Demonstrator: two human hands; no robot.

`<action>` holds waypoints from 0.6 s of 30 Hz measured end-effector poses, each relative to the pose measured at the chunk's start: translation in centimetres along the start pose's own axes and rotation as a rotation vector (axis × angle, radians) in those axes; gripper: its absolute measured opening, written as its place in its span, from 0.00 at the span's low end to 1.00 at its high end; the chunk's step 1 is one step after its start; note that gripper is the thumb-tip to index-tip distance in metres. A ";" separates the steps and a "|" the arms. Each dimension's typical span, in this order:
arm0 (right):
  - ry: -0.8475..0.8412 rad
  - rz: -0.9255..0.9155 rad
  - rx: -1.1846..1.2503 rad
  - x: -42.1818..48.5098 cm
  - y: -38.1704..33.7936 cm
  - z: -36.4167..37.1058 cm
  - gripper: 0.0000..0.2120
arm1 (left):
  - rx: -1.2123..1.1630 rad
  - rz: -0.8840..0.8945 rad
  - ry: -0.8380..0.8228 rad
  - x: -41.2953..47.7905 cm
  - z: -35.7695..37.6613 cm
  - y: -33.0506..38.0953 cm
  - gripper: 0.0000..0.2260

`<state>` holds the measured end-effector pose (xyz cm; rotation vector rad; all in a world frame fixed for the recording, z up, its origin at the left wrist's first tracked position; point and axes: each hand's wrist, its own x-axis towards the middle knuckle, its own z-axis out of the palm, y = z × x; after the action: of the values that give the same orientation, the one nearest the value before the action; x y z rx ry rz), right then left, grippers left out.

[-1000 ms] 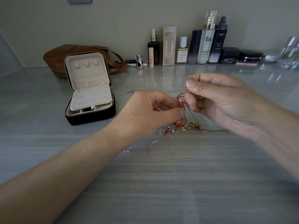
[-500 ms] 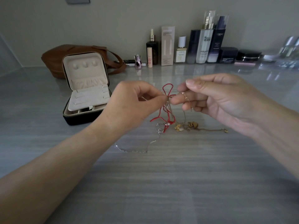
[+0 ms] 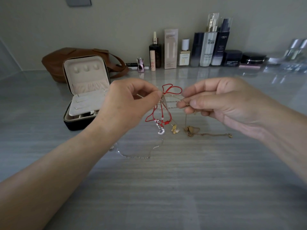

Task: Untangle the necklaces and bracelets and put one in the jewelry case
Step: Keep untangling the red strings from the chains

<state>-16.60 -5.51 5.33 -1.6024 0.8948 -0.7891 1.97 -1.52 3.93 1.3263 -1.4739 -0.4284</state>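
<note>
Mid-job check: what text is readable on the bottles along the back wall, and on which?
"L'OREAL": tall dark bottle.
"H", the rest blurred: clear pump bottle.
"JU": pink tube.
Too small to read: pale carton, small cream bottle, dropper bottle.

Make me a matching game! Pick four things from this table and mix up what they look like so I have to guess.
Things:
1. string bracelet
2. jewelry case
3. bag
4. thin chain

Clues:
A. stretched between the left hand and the right hand
B. red, with loops sticking up
C. brown, behind the case
D. open, lid standing up

Pairs: 1-B, 2-D, 3-C, 4-A
</note>
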 end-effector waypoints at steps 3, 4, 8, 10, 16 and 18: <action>-0.004 0.009 -0.034 0.0 0.0 0.1 0.10 | 0.000 0.014 0.022 0.1 -0.1 0.0 0.08; -0.007 0.005 -0.068 -0.1 0.0 0.1 0.10 | -0.002 0.020 0.024 0.1 -0.1 0.1 0.08; 0.011 -0.045 -0.221 -0.3 0.0 0.5 0.10 | -0.022 0.040 0.069 0.1 -0.2 0.2 0.09; 0.032 -0.055 -0.247 -0.3 0.0 0.7 0.09 | -0.033 0.046 0.080 0.1 -0.2 0.1 0.09; 0.099 -0.098 -0.290 -0.2 0.2 0.5 0.08 | -0.026 0.073 0.070 0.2 -0.2 -0.2 0.09; 0.086 -0.117 -0.272 -0.2 0.2 0.3 0.07 | 0.004 0.088 0.079 0.3 -0.2 -0.2 0.09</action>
<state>-16.41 -5.22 5.05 -1.8837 1.0107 -0.8505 2.29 -1.76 3.91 1.2625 -1.4623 -0.3128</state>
